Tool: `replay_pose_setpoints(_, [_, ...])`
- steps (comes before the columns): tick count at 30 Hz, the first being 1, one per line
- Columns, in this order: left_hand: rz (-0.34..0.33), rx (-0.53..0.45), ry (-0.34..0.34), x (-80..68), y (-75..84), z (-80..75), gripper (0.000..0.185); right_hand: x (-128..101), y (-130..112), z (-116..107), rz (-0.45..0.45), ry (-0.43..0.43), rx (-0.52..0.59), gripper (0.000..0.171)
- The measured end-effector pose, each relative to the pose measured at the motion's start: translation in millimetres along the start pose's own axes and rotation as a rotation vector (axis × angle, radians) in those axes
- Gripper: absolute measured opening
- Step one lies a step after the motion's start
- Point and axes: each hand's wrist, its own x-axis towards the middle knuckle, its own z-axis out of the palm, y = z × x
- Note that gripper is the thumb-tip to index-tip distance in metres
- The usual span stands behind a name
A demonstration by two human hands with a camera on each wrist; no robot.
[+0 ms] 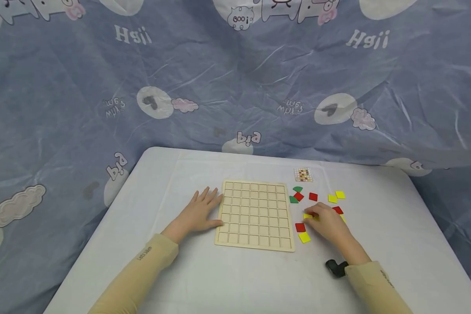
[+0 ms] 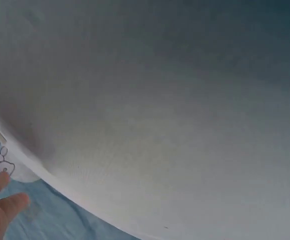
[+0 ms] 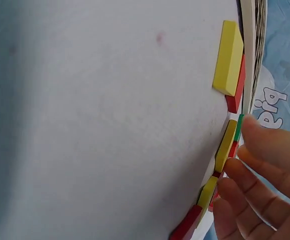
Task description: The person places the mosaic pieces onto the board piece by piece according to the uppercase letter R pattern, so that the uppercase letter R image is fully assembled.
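A pale wooden board (image 1: 255,216) with a grid of square recesses lies on the table in the head view. My left hand (image 1: 202,211) has its fingers spread on the tabletop, with fingertips and thumb touching the board's left edge. To the right of the board, my right hand (image 1: 325,221) is low among flat red and yellow pieces. Its thumb and forefinger stand apart around a yellow tile (image 1: 307,216), partly hidden by the hand; contact is unclear. Just in front lie a red tile (image 1: 300,227) and another yellow tile (image 1: 304,237).
Green pieces (image 1: 294,199) and red tiles (image 1: 313,196) lie by the board's upper right. Yellow tiles (image 1: 339,195) are farther right. A small printed pattern card (image 1: 303,175) is behind them. A black object (image 1: 336,268) lies beside the right sleeve on the white table (image 1: 235,283).
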Motion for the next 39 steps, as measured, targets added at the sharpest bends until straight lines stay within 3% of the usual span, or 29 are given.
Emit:
replay_pose_setpoints(9, [-0.008, 0.001, -0.11, -3.1, 4.3, 4.2, 0.086, 4.6, 1.1, 3.6, 0.09, -0.073, 0.026, 0.029])
replay_pose_setpoints(16, [0.003, -0.065, -0.103, -4.5, 0.1, 10.9, 0.084, 9.9, -1.5, 1.7, 0.135, -0.101, 0.063, 0.028])
replay_pose_setpoints(23, [-0.007, -0.088, -0.101, -5.1, -1.2, 13.7, 0.085, 22.8, -10.4, -1.5, 0.167, -0.101, 0.213, 0.025])
replay_pose_setpoints(31, [-0.025, -0.09, -0.106, -3.0, -3.7, 16.2, 0.087, 57.8, -49.8, 12.5, 0.111, -0.034, 0.433, 0.025])
replay_pose_setpoints(39, [-0.024, -0.113, -0.11, -6.8, -2.0, 17.2, 0.086, 81.9, -99.1, 42.8, 0.016, 0.006, 0.494, 0.016])
